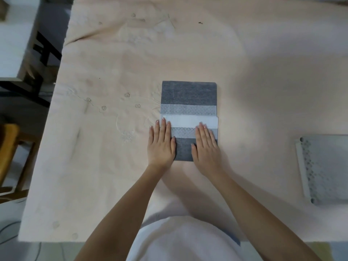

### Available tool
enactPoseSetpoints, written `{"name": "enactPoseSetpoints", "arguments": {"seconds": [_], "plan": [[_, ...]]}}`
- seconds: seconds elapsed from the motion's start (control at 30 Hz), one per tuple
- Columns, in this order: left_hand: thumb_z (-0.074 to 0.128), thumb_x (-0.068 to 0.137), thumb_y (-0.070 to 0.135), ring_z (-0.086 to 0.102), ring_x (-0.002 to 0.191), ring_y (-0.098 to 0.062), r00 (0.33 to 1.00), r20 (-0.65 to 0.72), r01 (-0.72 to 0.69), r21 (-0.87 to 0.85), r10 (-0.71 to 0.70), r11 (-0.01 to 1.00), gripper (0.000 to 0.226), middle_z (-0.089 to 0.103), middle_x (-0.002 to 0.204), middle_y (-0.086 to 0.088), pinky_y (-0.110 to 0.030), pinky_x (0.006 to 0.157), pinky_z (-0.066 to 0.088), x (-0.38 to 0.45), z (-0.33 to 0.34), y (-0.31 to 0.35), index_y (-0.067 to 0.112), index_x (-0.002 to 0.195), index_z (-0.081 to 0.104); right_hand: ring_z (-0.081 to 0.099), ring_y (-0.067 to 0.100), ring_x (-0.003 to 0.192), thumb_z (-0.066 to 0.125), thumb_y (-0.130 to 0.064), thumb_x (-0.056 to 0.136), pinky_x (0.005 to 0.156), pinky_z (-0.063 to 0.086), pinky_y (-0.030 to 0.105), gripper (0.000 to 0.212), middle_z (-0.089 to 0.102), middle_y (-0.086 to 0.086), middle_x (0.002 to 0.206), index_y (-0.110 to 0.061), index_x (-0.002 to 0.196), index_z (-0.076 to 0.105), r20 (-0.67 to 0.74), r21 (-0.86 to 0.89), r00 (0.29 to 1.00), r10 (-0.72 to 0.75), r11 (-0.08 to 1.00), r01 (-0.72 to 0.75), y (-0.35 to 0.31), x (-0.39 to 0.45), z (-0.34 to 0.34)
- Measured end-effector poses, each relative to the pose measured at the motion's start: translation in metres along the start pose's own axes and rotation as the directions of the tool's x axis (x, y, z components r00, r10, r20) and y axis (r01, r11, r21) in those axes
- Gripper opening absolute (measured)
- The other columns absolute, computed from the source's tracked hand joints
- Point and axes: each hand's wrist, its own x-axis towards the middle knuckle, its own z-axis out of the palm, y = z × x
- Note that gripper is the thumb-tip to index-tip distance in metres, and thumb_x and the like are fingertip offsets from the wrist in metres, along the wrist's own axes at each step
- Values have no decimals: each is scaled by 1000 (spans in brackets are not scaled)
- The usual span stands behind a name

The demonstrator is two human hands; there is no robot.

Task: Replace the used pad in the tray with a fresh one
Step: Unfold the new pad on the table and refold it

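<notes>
Both of the person's arms reach straight forward from the near edge of the counter [263, 72], bare from above the elbow to the wrist, and converge slightly toward the middle of the cloth-covered surface. The left hand [162, 146] lies palm down, fingers [162, 127] extended, close together and pointing to the far side; its inner half rests on the near left corner of the folded pad [189, 95], while its outer half lies on the cloth beside it. The right hand [206, 147] is likewise flat and palm down on the near right part of the pad, fingers straight, thumb held a little apart toward the left hand. Neither hand grips anything: the fingers of both are spread flat and simply press on the pad. A gap of dark pad surface shows between the two hands. The pad lies near the centre of the counter as a folded rectangle with its long axis running from near to far; it shows dark grey panels at the near and far ends, two lighter grey bands with a diamond pattern, and a white strip between those bands, which the fingertips of both hands reach. The tray [320, 166], pale with a perforated grid surface, stands on the counter well to the right of the pad, apart from both hands and partly cut by the right edge of the view. The pale cloth bears faint embroidered flowers to the left of the pad.
</notes>
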Motion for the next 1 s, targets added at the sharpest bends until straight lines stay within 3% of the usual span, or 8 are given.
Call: {"name": "enactPoseSetpoints", "arguments": {"seconds": [0.2,0.3,0.37,0.53,0.67,0.73,0.87,1.0], "plan": [[35,92,49,9,145,-35,987,23,-160,34,159,987,73,13,156,-19,-51,118,7,-3,-8,-2,6,149,20,19,22,145,23,-29,100,118,22,41,55,24,13,155,-1,147,28,68,-41,994,-86,995,89,28,-3,-13],[47,84,41,17,141,-44,858,88,-511,41,506,859,77,21,153,-23,-63,110,19,-13,-13,5,9,149,23,16,16,145,19,-31,100,119,20,38,55,25,9,155,-4,146,30,74,10,994,-84,996,84,30,-1,-18],[46,88,29,12,141,-48,788,201,-606,82,582,791,74,13,155,-25,-65,110,14,-18,-16,14,8,150,12,11,11,144,20,-31,101,120,14,34,53,23,6,156,-7,147,30,72,40,994,-84,996,81,31,-1,-18],[36,97,14,2,139,-53,788,374,-590,234,488,773,69,-2,154,-28,-66,110,7,-12,-20,36,3,148,-9,11,4,144,31,-22,103,119,9,25,44,23,-2,156,-13,147,32,94,250,994,-56,968,31,37,3,-25],[17,93,11,41,130,-43,853,288,-520,408,435,750,54,40,145,-22,-57,99,40,-12,-26,43,9,145,33,26,10,142,32,-14,103,114,10,15,39,35,3,151,-8,140,44,149,504,989,18,859,-91,35,11,-41],[13,97,10,33,133,-47,854,307,-519,440,420,733,52,30,149,-26,-59,102,35,-11,-24,43,5,147,28,27,9,141,30,-16,104,114,10,15,39,37,2,151,-9,139,46,204,546,978,43,824,-150,34,13,-47],[24,102,13,9,140,-48,809,473,-532,336,349,777,53,3,155,-26,-60,109,19,-2,-33,45,4,150,3,31,7,138,31,-23,104,114,14,17,39,41,-2,147,-11,136,51,217,610,973,76,768,-196,37,14,-54],[37,101,22,39,129,-29,806,471,-346,-116,359,931,47,36,147,-9,-31,100,37,4,-66,49,16,147,28,49,4,118,36,-15,102,104,32,14,29,54,-1,130,-16,117,60,85,891,913,400,379,-249,45,6,-67]]}}
